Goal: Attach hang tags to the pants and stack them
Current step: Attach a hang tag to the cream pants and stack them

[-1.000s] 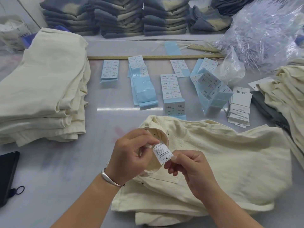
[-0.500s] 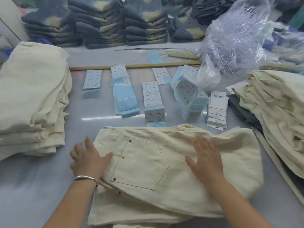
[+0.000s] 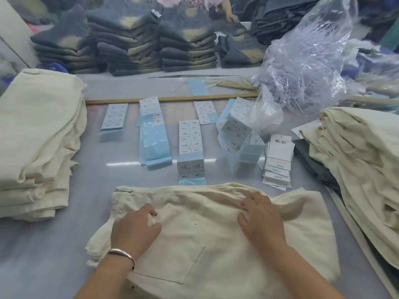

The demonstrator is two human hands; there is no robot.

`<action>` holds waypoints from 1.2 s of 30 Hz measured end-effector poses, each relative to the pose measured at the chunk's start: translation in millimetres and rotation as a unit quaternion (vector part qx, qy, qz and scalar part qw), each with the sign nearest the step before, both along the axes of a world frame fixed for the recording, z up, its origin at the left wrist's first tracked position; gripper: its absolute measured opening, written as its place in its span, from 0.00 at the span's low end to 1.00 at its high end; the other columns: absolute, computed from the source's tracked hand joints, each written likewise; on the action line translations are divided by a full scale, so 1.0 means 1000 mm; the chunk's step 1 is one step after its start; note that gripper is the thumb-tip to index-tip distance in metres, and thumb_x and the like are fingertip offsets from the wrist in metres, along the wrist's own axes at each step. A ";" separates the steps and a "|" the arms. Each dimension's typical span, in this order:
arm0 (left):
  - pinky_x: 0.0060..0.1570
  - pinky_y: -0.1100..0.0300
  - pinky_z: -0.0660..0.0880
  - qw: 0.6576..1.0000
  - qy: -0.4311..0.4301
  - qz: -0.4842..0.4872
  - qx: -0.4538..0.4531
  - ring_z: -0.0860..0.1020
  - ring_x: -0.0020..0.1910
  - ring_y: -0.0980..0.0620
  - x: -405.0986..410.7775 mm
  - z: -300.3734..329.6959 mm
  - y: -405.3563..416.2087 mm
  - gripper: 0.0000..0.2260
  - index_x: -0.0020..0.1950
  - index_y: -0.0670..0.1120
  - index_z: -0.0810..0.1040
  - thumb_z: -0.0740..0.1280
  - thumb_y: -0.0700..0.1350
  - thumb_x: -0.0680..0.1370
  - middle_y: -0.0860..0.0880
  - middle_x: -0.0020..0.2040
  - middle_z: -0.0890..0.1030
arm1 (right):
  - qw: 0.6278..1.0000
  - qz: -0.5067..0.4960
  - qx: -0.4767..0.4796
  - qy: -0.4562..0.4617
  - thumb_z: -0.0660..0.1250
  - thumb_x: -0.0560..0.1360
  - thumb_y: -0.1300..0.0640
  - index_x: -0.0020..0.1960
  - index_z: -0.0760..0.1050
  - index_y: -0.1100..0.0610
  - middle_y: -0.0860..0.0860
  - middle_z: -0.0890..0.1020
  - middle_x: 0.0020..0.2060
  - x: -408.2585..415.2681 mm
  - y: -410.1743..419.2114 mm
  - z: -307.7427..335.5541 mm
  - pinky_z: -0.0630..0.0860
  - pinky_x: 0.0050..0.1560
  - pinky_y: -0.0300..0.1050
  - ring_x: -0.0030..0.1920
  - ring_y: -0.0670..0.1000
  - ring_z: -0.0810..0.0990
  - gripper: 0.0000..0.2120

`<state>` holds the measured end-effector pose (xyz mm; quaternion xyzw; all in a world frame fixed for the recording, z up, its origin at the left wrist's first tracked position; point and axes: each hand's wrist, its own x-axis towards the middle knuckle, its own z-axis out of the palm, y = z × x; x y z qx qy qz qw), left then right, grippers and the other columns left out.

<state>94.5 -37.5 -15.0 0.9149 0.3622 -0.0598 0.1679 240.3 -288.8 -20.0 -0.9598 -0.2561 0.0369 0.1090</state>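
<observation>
Head view shows me the pants lying low in the centre of the frame on the worktop, pocket side up. My left hand rests on the fabric near the pocket's upper corner, fingers curled and seemingly pinching a small fold of cloth. My right hand lies on the cloth to the right of it, fingers bent and pressing down, gathering a ridge; I can't tell whether it truly grips anything.

No hang tag shows on this pair from here, so I judge the main risk is moving it on untagged or with the tag buried under a fold. The hang tags sit fanned at centre right, close to the far hem; a careless drag of the pants could sweep them, or the label strips just above the waistband, out of order. Lifting from two loose pinches could also let the fold collapse, and the finished stack at left would then sit uneven.
</observation>
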 end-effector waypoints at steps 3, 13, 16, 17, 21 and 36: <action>0.34 0.61 0.69 0.992 -0.090 0.075 -0.045 0.75 0.32 0.56 0.026 0.009 0.017 0.06 0.35 0.54 0.73 0.65 0.52 0.72 0.57 0.29 0.75 | 0.986 0.053 0.156 0.013 0.70 0.69 0.63 0.46 0.78 0.57 0.50 0.78 0.44 0.001 0.020 0.003 0.74 0.45 0.47 0.48 0.55 0.77 0.06; 0.57 0.54 0.70 0.984 -0.172 0.039 -0.008 0.73 0.60 0.43 0.167 -0.005 0.128 0.18 0.63 0.47 0.77 0.69 0.52 0.75 0.44 0.60 0.77 | 0.943 0.114 0.308 0.047 0.66 0.69 0.63 0.47 0.80 0.54 0.38 0.75 0.39 0.010 0.120 0.013 0.70 0.37 0.34 0.35 0.41 0.72 0.09; 0.63 0.51 0.68 0.998 -0.047 0.027 -0.021 0.69 0.64 0.40 0.196 -0.023 0.148 0.43 0.78 0.57 0.55 0.73 0.62 0.69 0.42 0.66 0.67 | 0.932 0.094 0.347 0.038 0.66 0.68 0.63 0.45 0.80 0.54 0.38 0.75 0.36 0.018 0.144 0.012 0.69 0.35 0.33 0.34 0.42 0.72 0.09; 0.62 0.52 0.69 0.996 -0.058 0.038 -0.054 0.70 0.62 0.40 0.202 -0.030 0.149 0.46 0.78 0.59 0.52 0.75 0.60 0.68 0.41 0.65 0.67 | 0.928 0.087 0.360 0.042 0.66 0.68 0.63 0.45 0.80 0.54 0.39 0.76 0.35 0.022 0.151 0.013 0.70 0.35 0.34 0.33 0.42 0.72 0.08; 0.47 0.69 0.67 0.953 -0.209 0.079 -0.205 0.76 0.51 0.49 0.199 -0.042 0.142 0.31 0.70 0.52 0.71 0.75 0.41 0.69 0.46 0.62 0.78 | 0.909 0.048 0.402 0.102 0.65 0.71 0.67 0.48 0.78 0.52 0.45 0.79 0.38 0.051 0.194 0.021 0.71 0.38 0.31 0.38 0.45 0.76 0.11; 0.53 0.77 0.67 0.918 -0.311 -0.064 -0.238 0.73 0.54 0.72 0.092 -0.022 0.107 0.34 0.68 0.71 0.63 0.76 0.47 0.71 0.78 0.59 0.70 | 0.711 -0.239 0.450 0.485 0.72 0.69 0.69 0.49 0.77 0.61 0.57 0.83 0.41 0.141 0.319 -0.004 0.80 0.35 0.44 0.35 0.53 0.82 0.11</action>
